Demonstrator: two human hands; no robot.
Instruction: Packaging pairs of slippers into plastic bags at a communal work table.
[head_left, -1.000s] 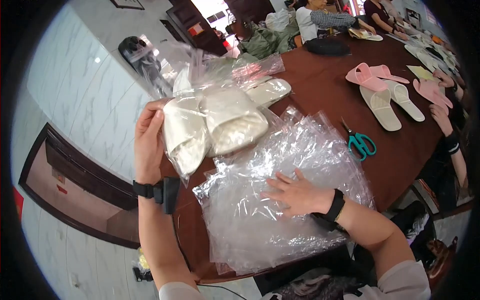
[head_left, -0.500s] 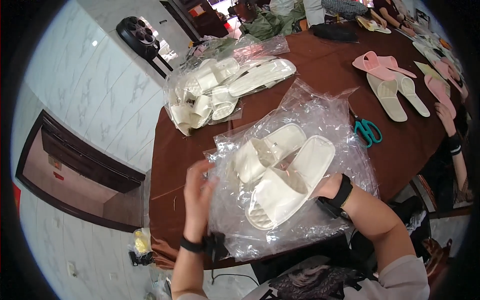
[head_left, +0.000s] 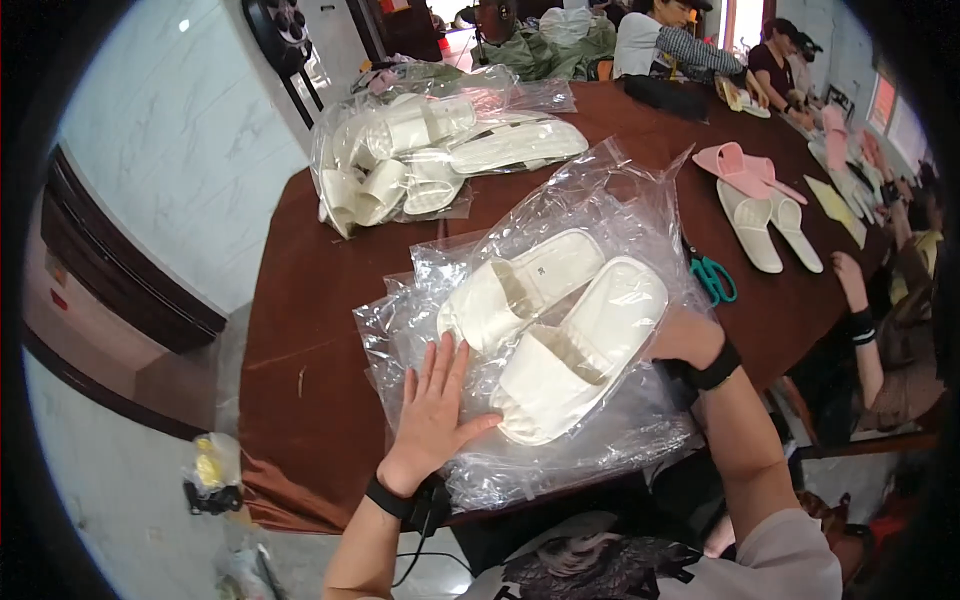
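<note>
A pair of white open-toe slippers (head_left: 560, 330) lies side by side on a heap of clear plastic bags (head_left: 610, 200) in front of me. My left hand (head_left: 435, 410) lies flat on the plastic with fingers spread, its fingertips at the near end of the slippers. My right hand (head_left: 688, 335) grips the right edge of the pair, its fingers hidden behind the slipper and the crinkled film. Both wrists wear black bands.
A stack of white slippers sealed in bags (head_left: 420, 160) sits at the far left of the brown table (head_left: 300, 300). Teal scissors (head_left: 712, 278) lie to the right of the bags. Pink slippers (head_left: 745, 170) and flat white ones (head_left: 770, 225) lie beyond. Another person's hand (head_left: 850, 280) rests at the right edge.
My left hand left the bagged pair on the far stack and came down flat on the plastic. My right hand brought a loose white pair onto the bags.
</note>
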